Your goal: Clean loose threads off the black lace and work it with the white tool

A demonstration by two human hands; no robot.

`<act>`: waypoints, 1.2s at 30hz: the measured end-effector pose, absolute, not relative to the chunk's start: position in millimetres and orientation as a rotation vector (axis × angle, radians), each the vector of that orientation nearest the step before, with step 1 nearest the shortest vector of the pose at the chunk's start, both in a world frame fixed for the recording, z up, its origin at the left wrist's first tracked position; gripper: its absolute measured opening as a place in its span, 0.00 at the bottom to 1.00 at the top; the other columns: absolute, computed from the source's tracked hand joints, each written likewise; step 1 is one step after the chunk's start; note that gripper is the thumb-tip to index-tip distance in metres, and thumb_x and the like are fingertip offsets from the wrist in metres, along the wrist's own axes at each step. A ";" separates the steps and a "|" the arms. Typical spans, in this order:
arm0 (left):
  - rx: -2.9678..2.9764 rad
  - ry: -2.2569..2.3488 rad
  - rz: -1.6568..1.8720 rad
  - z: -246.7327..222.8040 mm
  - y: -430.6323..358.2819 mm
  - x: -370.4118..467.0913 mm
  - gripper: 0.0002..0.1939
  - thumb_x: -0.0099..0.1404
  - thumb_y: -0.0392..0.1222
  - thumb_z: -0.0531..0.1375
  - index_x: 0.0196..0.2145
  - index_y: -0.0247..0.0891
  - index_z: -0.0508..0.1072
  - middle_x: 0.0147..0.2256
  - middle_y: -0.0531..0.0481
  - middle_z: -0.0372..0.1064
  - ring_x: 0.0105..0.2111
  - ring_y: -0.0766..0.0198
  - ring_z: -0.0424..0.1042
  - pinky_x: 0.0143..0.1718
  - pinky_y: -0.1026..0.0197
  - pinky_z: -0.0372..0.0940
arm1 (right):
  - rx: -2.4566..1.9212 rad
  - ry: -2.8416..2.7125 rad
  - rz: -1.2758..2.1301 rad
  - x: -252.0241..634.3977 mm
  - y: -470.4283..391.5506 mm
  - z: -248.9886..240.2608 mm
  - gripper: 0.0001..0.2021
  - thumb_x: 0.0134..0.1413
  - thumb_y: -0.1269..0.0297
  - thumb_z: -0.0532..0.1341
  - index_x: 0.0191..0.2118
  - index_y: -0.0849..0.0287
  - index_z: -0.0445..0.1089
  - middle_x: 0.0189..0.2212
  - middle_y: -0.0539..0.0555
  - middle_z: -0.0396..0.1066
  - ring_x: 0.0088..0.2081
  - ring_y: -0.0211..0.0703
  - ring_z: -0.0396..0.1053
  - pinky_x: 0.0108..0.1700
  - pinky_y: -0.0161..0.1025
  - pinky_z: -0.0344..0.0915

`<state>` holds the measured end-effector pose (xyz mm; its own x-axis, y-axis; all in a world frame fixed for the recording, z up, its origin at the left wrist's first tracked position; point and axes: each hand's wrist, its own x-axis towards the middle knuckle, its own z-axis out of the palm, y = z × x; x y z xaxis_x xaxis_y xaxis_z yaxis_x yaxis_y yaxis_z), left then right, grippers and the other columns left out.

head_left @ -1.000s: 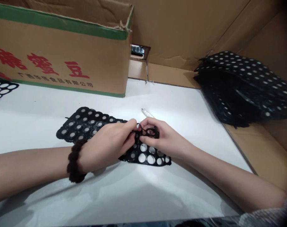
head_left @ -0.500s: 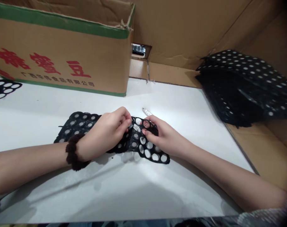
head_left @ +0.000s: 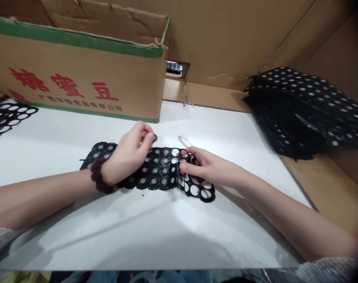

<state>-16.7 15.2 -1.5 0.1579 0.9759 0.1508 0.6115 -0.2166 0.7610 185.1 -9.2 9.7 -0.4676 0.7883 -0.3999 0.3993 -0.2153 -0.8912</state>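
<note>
A black sheet of joined rings (head_left: 155, 171) lies across the white table. Its left part has pale centres in the rings, while the right end shows larger open holes and is bent. My right hand (head_left: 201, 163) pinches that right end between thumb and fingers. Above the sheet's upper edge, my left hand (head_left: 134, 147) is closed on a small black ring (head_left: 155, 137), mostly hidden by the fingertips. A dark scrunchie circles my left wrist. Just beyond my right fingers lies a pale pen-like tool (head_left: 184, 141), pointing away.
An open cardboard box (head_left: 87, 78) with green edges and red lettering stands at the back left. A holed black sheet (head_left: 12, 118) lies at the far left. Stacked dotted black sheets (head_left: 302, 106) rest at the right against a cardboard wall (head_left: 226, 39).
My left hand has moved up and left, away from my right hand, with a small black ring now at its fingertips. My right hand stays on the sheet. The view has shifted slightly.
</note>
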 end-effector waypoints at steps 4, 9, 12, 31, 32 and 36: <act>2.362 1.286 0.667 5.0 -8.5 -10.0 0.08 0.64 0.40 0.46 0.39 0.39 0.62 0.27 0.54 0.64 0.25 0.69 0.63 0.28 0.66 0.56 | -1.275 -1.726 1.765 185.4 -6.5 5.9 0.12 0.43 0.68 0.61 0.35 0.60 0.59 0.26 0.48 0.60 0.25 0.32 0.58 0.27 0.33 0.58; 2.469 1.100 0.400 1.3 -21.8 -6.0 0.09 0.65 0.41 0.45 0.33 0.37 0.62 0.30 0.50 0.66 0.29 0.65 0.65 0.28 0.64 0.56 | -1.267 -1.654 1.645 178.8 -11.0 -0.6 0.13 0.41 0.71 0.61 0.35 0.59 0.58 0.27 0.47 0.60 0.27 0.32 0.59 0.29 0.33 0.58; 2.389 1.030 0.375 2.8 -17.1 -6.2 0.08 0.64 0.43 0.47 0.34 0.38 0.61 0.31 0.51 0.65 0.29 0.67 0.64 0.28 0.66 0.56 | -1.251 -1.664 1.618 176.4 -14.4 -2.0 0.13 0.43 0.72 0.60 0.36 0.58 0.56 0.25 0.46 0.59 0.26 0.32 0.58 0.27 0.32 0.56; 1.819 1.426 0.781 9.4 6.9 -17.0 0.11 0.57 0.37 0.50 0.34 0.36 0.70 0.23 0.54 0.64 0.21 0.72 0.58 0.20 0.70 0.52 | -1.428 -1.907 1.630 184.4 -11.0 13.6 0.10 0.49 0.61 0.56 0.36 0.60 0.58 0.24 0.47 0.56 0.24 0.31 0.54 0.24 0.32 0.53; 1.851 1.501 0.842 10.3 9.3 -19.5 0.10 0.57 0.37 0.49 0.33 0.36 0.69 0.22 0.55 0.62 0.21 0.72 0.57 0.20 0.70 0.52 | -1.405 -1.907 1.654 184.7 -10.5 11.9 0.10 0.49 0.61 0.57 0.35 0.60 0.58 0.24 0.47 0.56 0.23 0.31 0.54 0.25 0.32 0.53; 2.116 1.447 0.768 11.3 7.8 -23.0 0.10 0.60 0.39 0.49 0.36 0.38 0.68 0.25 0.55 0.64 0.22 0.71 0.60 0.23 0.69 0.55 | -1.369 -1.940 1.590 183.2 -9.8 3.6 0.09 0.47 0.62 0.58 0.32 0.59 0.57 0.24 0.47 0.56 0.24 0.32 0.55 0.26 0.32 0.54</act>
